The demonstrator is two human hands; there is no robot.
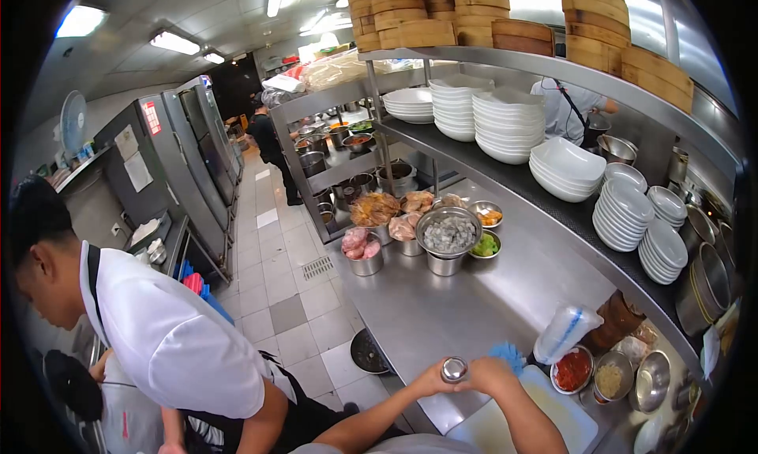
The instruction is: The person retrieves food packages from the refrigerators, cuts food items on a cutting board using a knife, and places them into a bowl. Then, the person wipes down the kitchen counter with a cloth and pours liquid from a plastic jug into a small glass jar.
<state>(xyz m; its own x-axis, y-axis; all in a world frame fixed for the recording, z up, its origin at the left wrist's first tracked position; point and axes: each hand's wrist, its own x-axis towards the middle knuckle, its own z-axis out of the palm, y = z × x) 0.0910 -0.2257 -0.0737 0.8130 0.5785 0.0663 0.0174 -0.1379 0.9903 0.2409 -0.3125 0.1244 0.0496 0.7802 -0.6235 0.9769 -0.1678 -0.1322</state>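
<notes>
Both of my hands meet around a small round metal container (454, 369) at the front edge of the steel counter (410, 304). My left hand (430, 379) has its fingers wrapped on the container's left side, and my right hand (485, 373) closes on its right side. Just beyond my right hand lies a crumpled blue item (508, 357). A pale cutting board (545, 410) lies beneath and to the right of my right forearm. To its right stand a bowl of red food (572, 369) and a bowl of pale chopped food (609, 380).
Metal containers of raw meat (364, 253), grey food (448, 234) and greens (485, 245) stand farther back. White bowls (509, 126) line a shelf (505, 158) above. A person in white (178, 335) bends close at left; another in black (271, 150) stands down the aisle.
</notes>
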